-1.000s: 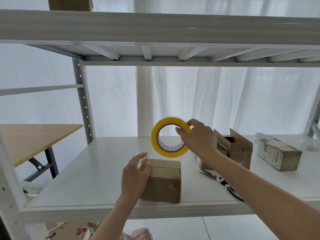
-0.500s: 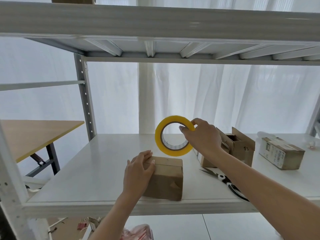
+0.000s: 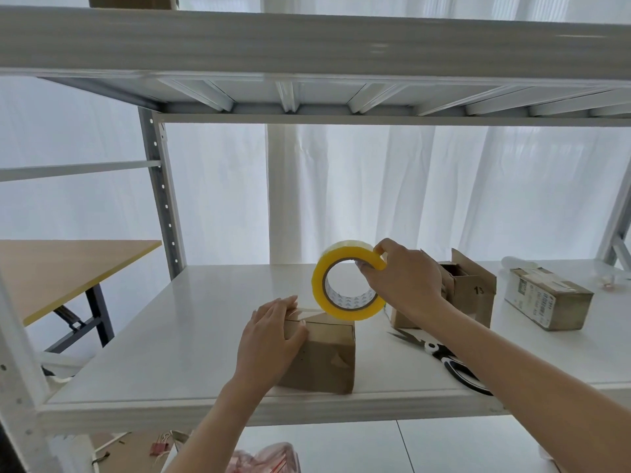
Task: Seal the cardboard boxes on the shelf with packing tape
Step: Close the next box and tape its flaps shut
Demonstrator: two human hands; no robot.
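A small brown cardboard box (image 3: 327, 356) stands near the front edge of the white shelf (image 3: 191, 336). My left hand (image 3: 269, 339) rests on its left top corner, fingers flat, pressing a strip of clear tape down there. My right hand (image 3: 399, 285) grips a yellow roll of packing tape (image 3: 345, 281) by its upper right rim, held upright just above the box's far top edge. A short stretch of tape runs from the roll to my left fingers. Behind my right arm stands an open cardboard box (image 3: 467, 288). A third, labelled box (image 3: 549, 298) lies further right.
Black-handled scissors (image 3: 444, 356) lie on the shelf right of the front box, partly under my right forearm. The upper shelf's beam (image 3: 307, 39) spans overhead. A wooden table (image 3: 58, 271) stands left of the rack. White curtains hang behind. Clips and a bag lie on the floor below.
The tape roll came down and closer to the box's top. My left hand moved from lifting a tape end to lying flat on the box corner.
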